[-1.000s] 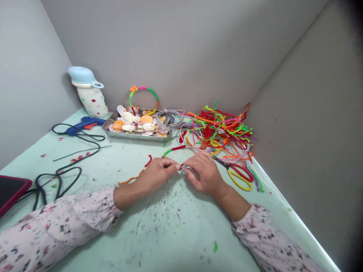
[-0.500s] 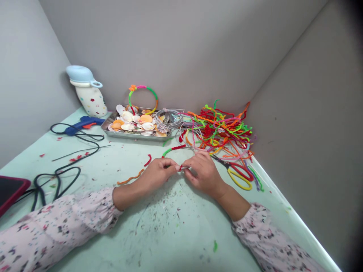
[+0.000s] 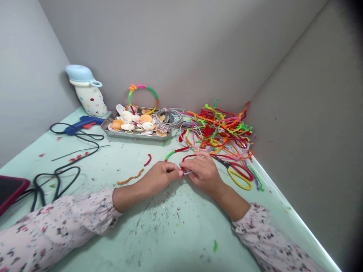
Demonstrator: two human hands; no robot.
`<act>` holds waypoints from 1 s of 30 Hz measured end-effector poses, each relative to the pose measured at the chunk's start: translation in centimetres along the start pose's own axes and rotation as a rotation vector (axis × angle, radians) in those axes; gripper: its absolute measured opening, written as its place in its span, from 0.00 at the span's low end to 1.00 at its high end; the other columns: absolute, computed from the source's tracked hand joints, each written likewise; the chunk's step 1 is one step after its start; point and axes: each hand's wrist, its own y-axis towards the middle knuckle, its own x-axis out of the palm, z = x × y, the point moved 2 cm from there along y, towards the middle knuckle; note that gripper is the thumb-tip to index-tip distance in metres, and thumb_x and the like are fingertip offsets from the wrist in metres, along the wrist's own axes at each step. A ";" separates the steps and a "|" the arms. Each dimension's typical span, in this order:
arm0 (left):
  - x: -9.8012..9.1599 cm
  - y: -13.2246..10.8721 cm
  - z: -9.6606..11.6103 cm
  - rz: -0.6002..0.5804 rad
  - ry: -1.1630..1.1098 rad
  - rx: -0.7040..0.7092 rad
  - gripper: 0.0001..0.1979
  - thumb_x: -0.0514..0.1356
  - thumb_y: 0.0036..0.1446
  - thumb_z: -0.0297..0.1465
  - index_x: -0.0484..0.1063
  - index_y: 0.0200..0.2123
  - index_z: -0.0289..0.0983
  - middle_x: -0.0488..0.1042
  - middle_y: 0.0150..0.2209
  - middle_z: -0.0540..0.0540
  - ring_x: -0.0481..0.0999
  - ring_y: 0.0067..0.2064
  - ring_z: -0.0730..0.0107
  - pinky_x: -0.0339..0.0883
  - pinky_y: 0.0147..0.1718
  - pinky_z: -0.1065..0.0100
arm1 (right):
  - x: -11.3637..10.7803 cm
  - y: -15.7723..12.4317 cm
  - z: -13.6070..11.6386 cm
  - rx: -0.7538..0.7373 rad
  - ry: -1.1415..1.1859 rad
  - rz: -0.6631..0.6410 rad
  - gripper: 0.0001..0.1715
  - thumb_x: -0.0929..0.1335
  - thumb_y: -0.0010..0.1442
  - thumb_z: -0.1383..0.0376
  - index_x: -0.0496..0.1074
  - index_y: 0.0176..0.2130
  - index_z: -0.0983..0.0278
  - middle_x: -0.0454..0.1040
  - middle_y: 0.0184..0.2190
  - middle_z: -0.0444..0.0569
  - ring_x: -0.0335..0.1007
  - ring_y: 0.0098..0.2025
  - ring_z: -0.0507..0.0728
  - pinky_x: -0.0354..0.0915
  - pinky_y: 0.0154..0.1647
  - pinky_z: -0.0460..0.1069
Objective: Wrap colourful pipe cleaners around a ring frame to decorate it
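Head view: your left hand (image 3: 159, 176) and right hand (image 3: 204, 173) each keep a pinched grip on the pale wire (image 3: 188, 173), scissors (image 3: 227, 165) lying near your right.

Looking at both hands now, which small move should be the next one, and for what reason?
Probably the right hand should guide the red fuzzy strand once more around the pale wire, while the left hand pinches. Red shows at the left fingertips, but a short pale stretch between the hands looks bare, and the strand loops loosely beside it.
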 end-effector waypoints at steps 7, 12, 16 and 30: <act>0.1 0.1 -0.5 -0.029 -0.007 0.044 0.13 0.56 0.55 0.36 0.70 0.23 0.35 0.60 0.18 0.55 0.57 0.22 0.77 0.49 0.23 0.72 | -0.2 0.0 -0.3 -0.053 -0.010 0.028 0.14 0.65 0.58 0.75 0.71 0.42 0.60 0.80 0.34 0.44 0.74 0.36 0.53 0.59 0.51 0.54; 0.1 0.1 -0.3 0.001 -0.013 0.045 0.10 0.56 0.54 0.33 0.72 0.25 0.35 0.60 0.17 0.56 0.56 0.20 0.78 0.49 0.22 0.73 | -0.2 -0.1 -0.3 -0.046 -0.022 0.023 0.15 0.65 0.57 0.76 0.71 0.42 0.60 0.80 0.36 0.45 0.75 0.38 0.54 0.59 0.52 0.55; 0.0 0.0 -0.1 0.060 -0.053 0.028 0.10 0.58 0.54 0.34 0.72 0.25 0.35 0.59 0.17 0.56 0.55 0.20 0.78 0.49 0.21 0.73 | 0.0 0.0 -0.2 0.001 0.026 0.013 0.21 0.64 0.54 0.76 0.69 0.46 0.59 0.79 0.41 0.47 0.74 0.42 0.56 0.59 0.52 0.56; -0.3 0.3 -1.3 0.173 -0.131 0.040 0.13 0.60 0.54 0.40 0.76 0.30 0.36 0.65 0.20 0.54 0.60 0.22 0.77 0.52 0.21 0.74 | -0.1 -0.2 0.3 0.141 0.242 0.020 0.10 0.65 0.58 0.69 0.68 0.41 0.60 0.76 0.40 0.48 0.70 0.44 0.58 0.60 0.52 0.58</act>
